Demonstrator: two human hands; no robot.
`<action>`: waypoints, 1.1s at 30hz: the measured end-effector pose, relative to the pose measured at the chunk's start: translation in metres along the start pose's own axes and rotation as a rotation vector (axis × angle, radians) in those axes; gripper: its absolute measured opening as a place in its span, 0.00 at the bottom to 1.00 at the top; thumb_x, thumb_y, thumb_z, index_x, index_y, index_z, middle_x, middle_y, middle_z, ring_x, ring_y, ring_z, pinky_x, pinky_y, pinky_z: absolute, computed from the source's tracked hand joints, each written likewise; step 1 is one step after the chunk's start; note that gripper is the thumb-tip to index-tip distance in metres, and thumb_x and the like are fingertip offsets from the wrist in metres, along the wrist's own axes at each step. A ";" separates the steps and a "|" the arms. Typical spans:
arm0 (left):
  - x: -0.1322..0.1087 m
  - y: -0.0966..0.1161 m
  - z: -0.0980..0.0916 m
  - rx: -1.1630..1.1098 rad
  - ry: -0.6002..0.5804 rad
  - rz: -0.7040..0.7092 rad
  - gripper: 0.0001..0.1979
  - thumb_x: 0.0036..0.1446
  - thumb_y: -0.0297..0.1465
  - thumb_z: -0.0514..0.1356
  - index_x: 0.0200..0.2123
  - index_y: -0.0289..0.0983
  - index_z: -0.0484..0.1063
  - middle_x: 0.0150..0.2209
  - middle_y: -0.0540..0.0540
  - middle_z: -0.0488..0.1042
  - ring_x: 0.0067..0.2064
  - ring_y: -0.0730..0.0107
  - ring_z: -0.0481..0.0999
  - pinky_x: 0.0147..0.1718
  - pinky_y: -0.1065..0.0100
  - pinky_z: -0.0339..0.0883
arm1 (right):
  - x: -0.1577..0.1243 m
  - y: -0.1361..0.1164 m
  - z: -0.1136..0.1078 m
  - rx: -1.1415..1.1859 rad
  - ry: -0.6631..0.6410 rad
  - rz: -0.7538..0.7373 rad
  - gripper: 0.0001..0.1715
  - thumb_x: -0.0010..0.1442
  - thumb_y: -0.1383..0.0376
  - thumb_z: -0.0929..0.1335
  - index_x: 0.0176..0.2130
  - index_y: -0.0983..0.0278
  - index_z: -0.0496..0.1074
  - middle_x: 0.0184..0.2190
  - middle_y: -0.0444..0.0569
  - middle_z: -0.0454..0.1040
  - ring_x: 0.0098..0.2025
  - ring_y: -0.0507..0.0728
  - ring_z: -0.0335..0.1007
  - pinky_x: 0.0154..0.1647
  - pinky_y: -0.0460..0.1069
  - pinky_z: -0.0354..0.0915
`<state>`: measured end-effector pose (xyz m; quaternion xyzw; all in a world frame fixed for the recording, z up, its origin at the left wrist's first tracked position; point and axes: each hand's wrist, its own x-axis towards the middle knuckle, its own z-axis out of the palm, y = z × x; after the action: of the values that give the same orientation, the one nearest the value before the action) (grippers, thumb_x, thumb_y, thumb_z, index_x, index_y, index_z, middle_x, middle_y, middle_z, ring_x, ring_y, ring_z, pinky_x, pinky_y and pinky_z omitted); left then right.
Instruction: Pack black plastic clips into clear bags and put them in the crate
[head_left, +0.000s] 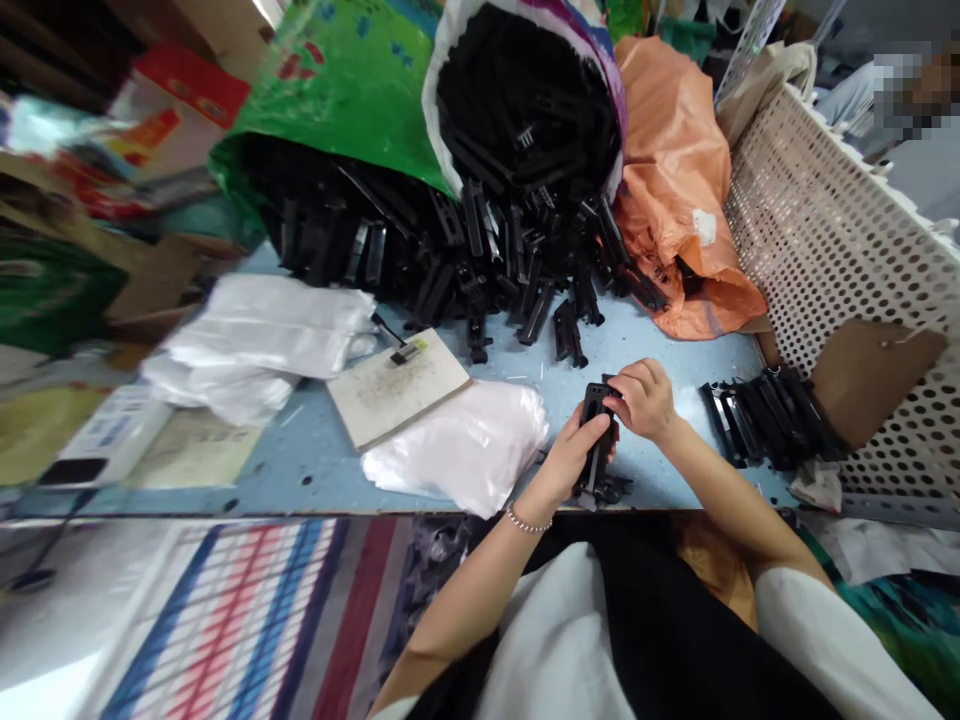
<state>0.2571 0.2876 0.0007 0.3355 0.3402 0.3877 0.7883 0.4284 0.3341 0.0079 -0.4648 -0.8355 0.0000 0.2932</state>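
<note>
My left hand (574, 452), with a beaded bracelet at the wrist, grips a long black plastic part (598, 410) near the table's front edge. The fingers of my right hand (641, 400) are bent and pinch at the upper end of the same part. Just below it, small black pieces (611, 490) lie at the table edge, partly hidden by my left hand. Beyond my hands, a loose heap of similar black parts (450, 270) spreads out from the bags. To the right, several black parts (772, 415) lie side by side in a row.
A green bag (337, 90), a white-rimmed sack (435, 100) and an orange bag (675, 150) stand at the back. White plastic bags (465, 445) and a board (405, 390) lie left of my hands. A perforated white basket (847, 220) borders the right side.
</note>
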 end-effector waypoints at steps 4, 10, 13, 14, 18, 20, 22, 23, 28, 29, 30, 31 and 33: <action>0.003 0.006 -0.010 0.019 0.121 -0.010 0.32 0.50 0.54 0.64 0.45 0.36 0.62 0.29 0.50 0.70 0.25 0.76 0.70 0.24 0.73 0.66 | 0.009 -0.012 0.007 0.001 0.008 0.067 0.23 0.72 0.52 0.56 0.36 0.63 0.69 0.33 0.54 0.69 0.39 0.61 0.62 0.42 0.57 0.57; 0.013 0.018 -0.021 0.065 0.199 0.045 0.27 0.52 0.53 0.64 0.39 0.37 0.62 0.31 0.50 0.70 0.26 0.76 0.69 0.25 0.73 0.65 | -0.038 -0.064 0.011 0.063 -0.045 -0.053 0.23 0.71 0.50 0.57 0.38 0.63 0.68 0.34 0.54 0.71 0.37 0.60 0.62 0.40 0.55 0.55; 0.019 0.018 -0.020 0.223 0.165 0.077 0.24 0.57 0.52 0.59 0.41 0.36 0.62 0.32 0.48 0.69 0.28 0.74 0.70 0.29 0.70 0.66 | -0.056 -0.077 0.016 0.149 -0.117 0.084 0.24 0.73 0.57 0.53 0.31 0.64 0.65 0.29 0.52 0.69 0.33 0.57 0.62 0.37 0.54 0.54; 0.024 0.019 -0.022 0.342 0.165 0.127 0.24 0.58 0.51 0.58 0.43 0.36 0.63 0.34 0.47 0.70 0.31 0.71 0.71 0.32 0.68 0.68 | -0.061 -0.080 0.018 0.202 -0.157 0.172 0.25 0.74 0.58 0.52 0.31 0.64 0.65 0.28 0.51 0.69 0.33 0.57 0.62 0.37 0.53 0.55; 0.059 0.026 -0.045 0.953 0.014 0.322 0.24 0.56 0.44 0.63 0.50 0.35 0.69 0.47 0.40 0.72 0.49 0.57 0.72 0.51 0.59 0.65 | -0.088 -0.084 0.023 0.100 -0.409 0.269 0.21 0.67 0.53 0.65 0.50 0.66 0.69 0.46 0.56 0.72 0.47 0.63 0.65 0.46 0.57 0.59; 0.073 0.022 -0.056 1.122 -0.163 0.276 0.22 0.57 0.42 0.63 0.50 0.36 0.70 0.48 0.40 0.73 0.51 0.54 0.72 0.53 0.58 0.64 | -0.103 -0.073 0.025 -0.025 -0.504 0.146 0.32 0.60 0.57 0.71 0.60 0.65 0.65 0.52 0.59 0.70 0.52 0.67 0.62 0.51 0.62 0.57; 0.079 0.008 -0.060 1.160 -0.250 0.185 0.18 0.60 0.41 0.60 0.48 0.35 0.72 0.45 0.40 0.75 0.47 0.54 0.75 0.50 0.58 0.66 | -0.111 -0.047 0.023 -0.069 -0.515 0.083 0.30 0.60 0.68 0.70 0.61 0.60 0.66 0.52 0.57 0.71 0.54 0.67 0.62 0.54 0.64 0.55; 0.078 -0.004 -0.058 1.135 -0.230 0.164 0.18 0.62 0.41 0.57 0.48 0.34 0.73 0.44 0.39 0.76 0.46 0.54 0.75 0.50 0.58 0.66 | -0.112 -0.030 0.020 -0.066 -0.490 0.092 0.28 0.59 0.71 0.68 0.58 0.58 0.70 0.53 0.57 0.71 0.54 0.67 0.62 0.54 0.65 0.55; 0.060 -0.070 -0.020 0.944 0.227 0.242 0.29 0.67 0.37 0.50 0.66 0.28 0.56 0.62 0.29 0.62 0.64 0.50 0.62 0.63 0.53 0.55 | -0.069 0.050 -0.015 0.184 -0.589 0.083 0.25 0.48 0.78 0.66 0.44 0.61 0.77 0.54 0.56 0.71 0.56 0.66 0.65 0.56 0.59 0.62; 0.057 -0.080 -0.010 0.958 0.311 0.234 0.31 0.67 0.36 0.50 0.68 0.28 0.52 0.64 0.28 0.58 0.66 0.49 0.58 0.64 0.50 0.52 | -0.052 0.058 -0.019 0.256 -0.651 0.087 0.23 0.47 0.78 0.65 0.40 0.60 0.77 0.51 0.53 0.74 0.55 0.63 0.67 0.57 0.56 0.63; 0.055 -0.087 -0.001 0.980 0.377 0.216 0.32 0.66 0.36 0.51 0.69 0.30 0.50 0.66 0.28 0.54 0.67 0.47 0.55 0.64 0.47 0.51 | -0.034 0.061 -0.021 0.307 -0.694 0.125 0.20 0.48 0.77 0.65 0.39 0.60 0.77 0.48 0.50 0.75 0.53 0.61 0.70 0.58 0.54 0.63; 0.053 -0.093 0.007 1.003 0.418 0.193 0.32 0.67 0.35 0.50 0.70 0.32 0.49 0.67 0.30 0.52 0.67 0.46 0.55 0.64 0.45 0.51 | -0.014 0.061 -0.019 0.324 -0.700 0.203 0.18 0.51 0.76 0.65 0.39 0.60 0.76 0.45 0.49 0.76 0.51 0.59 0.71 0.58 0.53 0.63; 0.052 -0.098 0.018 1.029 0.441 0.152 0.31 0.67 0.35 0.50 0.70 0.36 0.49 0.68 0.33 0.51 0.66 0.45 0.55 0.62 0.43 0.51 | 0.026 0.052 0.000 0.254 -0.568 0.327 0.14 0.61 0.68 0.62 0.46 0.64 0.72 0.47 0.54 0.75 0.49 0.60 0.71 0.55 0.55 0.65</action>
<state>0.3333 0.2804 -0.0822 0.6111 0.6171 0.2884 0.4032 0.4586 0.3832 0.0065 -0.5338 -0.7914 0.2803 0.1008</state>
